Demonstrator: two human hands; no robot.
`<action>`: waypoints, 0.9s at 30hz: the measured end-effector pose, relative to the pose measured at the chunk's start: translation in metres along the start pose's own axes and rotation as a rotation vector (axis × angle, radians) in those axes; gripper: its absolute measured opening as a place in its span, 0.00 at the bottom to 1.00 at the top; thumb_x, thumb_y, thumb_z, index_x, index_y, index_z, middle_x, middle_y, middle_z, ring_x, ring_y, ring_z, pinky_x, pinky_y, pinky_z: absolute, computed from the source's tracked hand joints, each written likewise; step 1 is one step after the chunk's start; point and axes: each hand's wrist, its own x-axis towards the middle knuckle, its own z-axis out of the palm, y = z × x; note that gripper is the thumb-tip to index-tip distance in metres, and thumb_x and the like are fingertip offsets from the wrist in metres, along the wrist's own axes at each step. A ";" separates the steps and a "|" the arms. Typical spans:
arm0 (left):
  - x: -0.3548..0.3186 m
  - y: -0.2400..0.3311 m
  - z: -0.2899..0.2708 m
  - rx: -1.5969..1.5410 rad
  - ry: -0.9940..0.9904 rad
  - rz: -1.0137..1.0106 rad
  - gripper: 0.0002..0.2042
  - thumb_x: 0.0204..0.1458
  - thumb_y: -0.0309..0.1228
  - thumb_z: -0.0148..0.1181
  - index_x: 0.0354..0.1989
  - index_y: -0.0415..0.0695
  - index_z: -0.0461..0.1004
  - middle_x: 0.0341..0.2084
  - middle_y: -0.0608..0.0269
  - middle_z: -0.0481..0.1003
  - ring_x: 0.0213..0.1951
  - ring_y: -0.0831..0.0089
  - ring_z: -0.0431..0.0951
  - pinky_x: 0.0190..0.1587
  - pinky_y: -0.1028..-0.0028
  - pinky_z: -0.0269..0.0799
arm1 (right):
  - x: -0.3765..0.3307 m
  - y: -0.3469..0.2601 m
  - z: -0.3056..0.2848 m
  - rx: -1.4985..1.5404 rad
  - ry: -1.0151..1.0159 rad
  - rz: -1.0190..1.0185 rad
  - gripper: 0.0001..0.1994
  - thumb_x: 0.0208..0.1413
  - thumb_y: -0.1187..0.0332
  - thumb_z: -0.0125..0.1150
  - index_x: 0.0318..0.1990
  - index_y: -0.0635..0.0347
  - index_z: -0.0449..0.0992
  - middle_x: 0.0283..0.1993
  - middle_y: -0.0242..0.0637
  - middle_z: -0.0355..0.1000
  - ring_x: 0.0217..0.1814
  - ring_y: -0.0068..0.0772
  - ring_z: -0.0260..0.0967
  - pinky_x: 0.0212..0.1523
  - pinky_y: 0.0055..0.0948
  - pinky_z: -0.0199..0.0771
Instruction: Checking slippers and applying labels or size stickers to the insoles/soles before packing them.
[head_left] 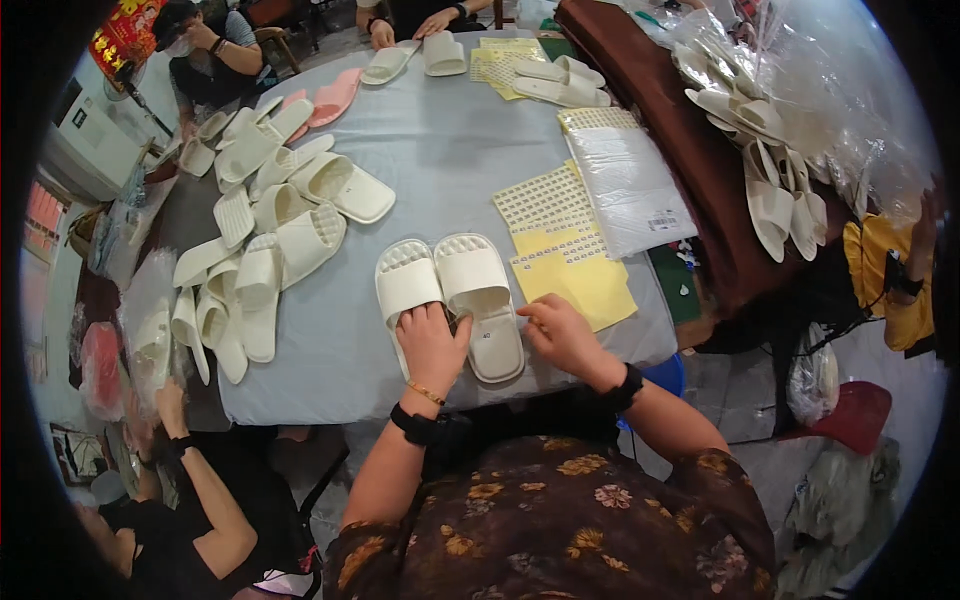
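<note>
A pair of cream slippers (497,345) lies side by side near the table's front edge, toes pointing away from me. My left hand (432,345) is over the footbed of the left slipper (408,290), its fingertips hidden at the strap and its thumb against the inner edge. Just off the outer side of the right slipper is my right hand (565,340), thumb and forefinger drawn together; anything between them is too small to make out. A small dark mark shows on the right slipper's insole. Yellow sticker sheets (585,290) lie beyond my right hand.
Several cream slippers (350,190) are heaped along the table's left side, with a pink slipper (335,97) behind. A plastic-wrapped pack (635,185) lies on the right. Bagged slippers (770,200) rest on brown material. Co-workers' hands (172,405) are at the left and at the far edge (437,22).
</note>
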 end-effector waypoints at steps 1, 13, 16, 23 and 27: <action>0.000 0.003 0.000 0.017 -0.004 -0.010 0.22 0.47 0.44 0.64 0.40 0.37 0.72 0.40 0.47 0.71 0.45 0.47 0.69 0.47 0.52 0.64 | -0.001 -0.005 0.002 -0.110 0.015 -0.101 0.14 0.50 0.70 0.63 0.45 0.61 0.77 0.40 0.43 0.72 0.43 0.45 0.71 0.45 0.39 0.72; -0.001 0.002 -0.003 -0.149 -0.030 0.025 0.19 0.47 0.38 0.65 0.40 0.35 0.72 0.38 0.47 0.71 0.45 0.46 0.68 0.48 0.53 0.64 | 0.023 -0.002 0.012 -0.423 -0.031 -0.266 0.20 0.45 0.69 0.66 0.49 0.57 0.74 0.46 0.38 0.70 0.49 0.44 0.66 0.51 0.38 0.68; -0.007 0.002 -0.012 -0.205 0.045 0.098 0.17 0.47 0.35 0.65 0.40 0.36 0.72 0.37 0.48 0.71 0.43 0.48 0.70 0.47 0.55 0.66 | 0.031 0.003 0.005 -0.459 -0.111 -0.257 0.20 0.44 0.71 0.65 0.49 0.57 0.75 0.46 0.37 0.71 0.50 0.43 0.66 0.51 0.36 0.68; -0.018 0.006 -0.029 -0.286 0.039 0.199 0.10 0.47 0.29 0.64 0.37 0.40 0.74 0.37 0.54 0.73 0.41 0.54 0.73 0.44 0.61 0.69 | 0.060 0.009 -0.001 -0.441 -0.091 -0.344 0.16 0.46 0.74 0.61 0.46 0.56 0.78 0.45 0.36 0.74 0.50 0.42 0.68 0.49 0.37 0.70; -0.013 0.007 -0.025 -0.305 0.021 0.401 0.10 0.46 0.28 0.65 0.37 0.42 0.76 0.39 0.57 0.73 0.43 0.56 0.73 0.46 0.62 0.68 | 0.081 0.025 -0.021 -0.221 -0.031 -0.278 0.09 0.47 0.74 0.60 0.37 0.57 0.80 0.39 0.39 0.76 0.43 0.45 0.72 0.45 0.39 0.72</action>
